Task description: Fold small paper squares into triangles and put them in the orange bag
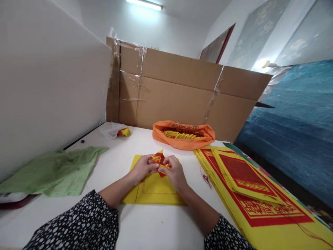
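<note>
A small folded red and yellow paper piece (160, 160) is held between both hands, its pointed yellow tip facing up. My left hand (143, 168) pinches its left side, thumb toward the middle. From the right, my right hand (175, 172) grips the other side, with thumb and fingers closed on the paper. Beneath both hands lies a stack of yellow paper sheets (156, 192) on the white table.
An orange bag (182, 143) of folded yellow pieces stands behind the hands. Large red and yellow sheets (279, 217) are stacked at right. A green cloth (70, 170) lies left. Near a plastic bag (111, 131) is a folded piece (125, 132). Cardboard (171, 93) stands behind.
</note>
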`<state>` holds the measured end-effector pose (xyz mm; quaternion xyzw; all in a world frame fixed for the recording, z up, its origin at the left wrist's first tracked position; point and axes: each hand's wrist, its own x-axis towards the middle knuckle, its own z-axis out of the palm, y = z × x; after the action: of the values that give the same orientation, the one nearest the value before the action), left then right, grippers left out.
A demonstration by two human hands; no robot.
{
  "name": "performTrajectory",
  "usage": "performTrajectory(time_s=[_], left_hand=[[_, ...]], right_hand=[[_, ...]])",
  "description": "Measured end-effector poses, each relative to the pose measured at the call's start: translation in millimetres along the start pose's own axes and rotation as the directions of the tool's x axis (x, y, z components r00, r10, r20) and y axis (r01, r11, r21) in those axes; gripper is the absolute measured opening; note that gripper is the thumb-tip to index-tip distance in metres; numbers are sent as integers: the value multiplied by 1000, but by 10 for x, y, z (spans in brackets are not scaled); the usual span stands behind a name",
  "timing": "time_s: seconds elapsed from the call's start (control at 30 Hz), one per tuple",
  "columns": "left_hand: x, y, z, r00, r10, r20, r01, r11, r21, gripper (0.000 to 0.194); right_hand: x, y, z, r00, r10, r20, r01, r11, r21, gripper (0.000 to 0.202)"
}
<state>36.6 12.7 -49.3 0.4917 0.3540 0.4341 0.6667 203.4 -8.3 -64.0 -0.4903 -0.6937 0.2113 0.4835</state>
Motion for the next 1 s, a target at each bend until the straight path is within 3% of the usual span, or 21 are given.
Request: performTrajectory(time_s=[0.1,0.17,0.23,0.33,0.4,0.47,0.6,0.67,0.73,0.9,1.0], left_hand=[[8,22,-2,998,52,-26,-52,998,28,42],[9,43,-18,998,55,-5,-55,998,17,40],[-5,63,-35,997,-19,69,23,998,-60,44],[-43,73,-52,974,-160,162,193,959,-208,42],[-57,62,-59,966,-202,162,239,937,-254,50],[-49,42,-67,976,-188,112,212,940,-267,64],[16,10,-87,997,-60,-45,45,957,-287,51],[43,3,-88,996,-24,-89,-3,957,-290,41],[53,-3,-79,994,-14,-109,-17,959,-282,32],[37,-19,-42,994,-41,-102,9,954,-299,19],[39,-17,-38,996,-47,-82,18,946,-324,17]], right_hand=[[5,36,-62,995,83,49,-87,993,82,34],[13,53,-119,990,76,117,-87,992,95,24],[29,59,-172,992,29,124,-34,999,42,14],[58,55,-219,991,-106,76,111,992,-66,21],[73,45,-225,972,-202,119,214,972,-97,28],[78,28,-217,963,-227,147,242,966,-91,34],[43,-28,-169,993,-102,53,102,995,17,32],[6,-50,-117,994,-42,97,34,996,78,26],[-29,-53,-51,990,-2,141,-11,995,96,24],[-64,-32,71,989,92,114,-106,987,122,21],[-62,-66,73,994,47,95,-60,989,138,18]])
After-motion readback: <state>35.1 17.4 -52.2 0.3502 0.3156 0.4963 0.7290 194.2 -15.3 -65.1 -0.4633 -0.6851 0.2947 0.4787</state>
